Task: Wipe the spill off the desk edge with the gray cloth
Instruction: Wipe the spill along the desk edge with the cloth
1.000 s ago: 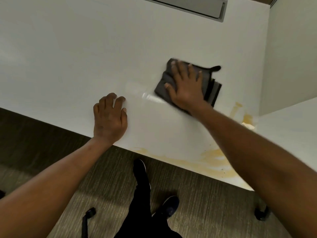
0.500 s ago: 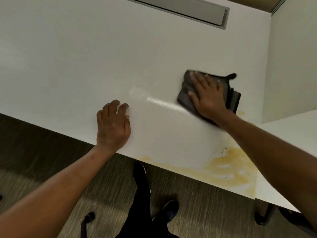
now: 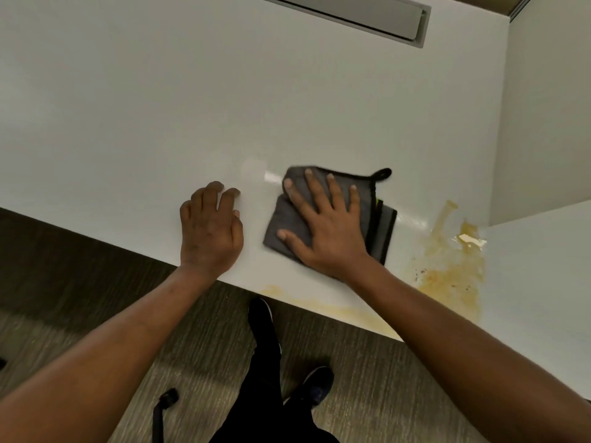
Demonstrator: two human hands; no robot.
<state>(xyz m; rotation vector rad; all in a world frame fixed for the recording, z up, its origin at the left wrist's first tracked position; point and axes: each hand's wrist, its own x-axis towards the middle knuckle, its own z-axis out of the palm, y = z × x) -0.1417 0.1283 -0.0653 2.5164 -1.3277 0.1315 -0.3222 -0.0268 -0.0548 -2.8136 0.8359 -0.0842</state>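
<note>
A folded gray cloth (image 3: 379, 225) with a black hem and hanging loop lies flat on the white desk (image 3: 224, 107), a short way in from its front edge. My right hand (image 3: 326, 228) presses down on the cloth with fingers spread. My left hand (image 3: 209, 231) rests palm down on the bare desk just left of the cloth, holding nothing. A yellow-brown spill (image 3: 447, 276) spreads to the right of the cloth near the desk corner, and a thinner streak of it (image 3: 335, 310) runs along the front edge under my right forearm.
A gray cable slot (image 3: 367, 17) is set into the back of the desk. A white side panel (image 3: 550, 123) rises at the right, with a second white surface (image 3: 537, 282) below it. Carpet (image 3: 80, 298), my legs and shoes, and a black chair caster (image 3: 168, 398) are beneath.
My right hand has slid the cloth left and toward the front edge, closer to my left hand. The left hand has stayed put.
</note>
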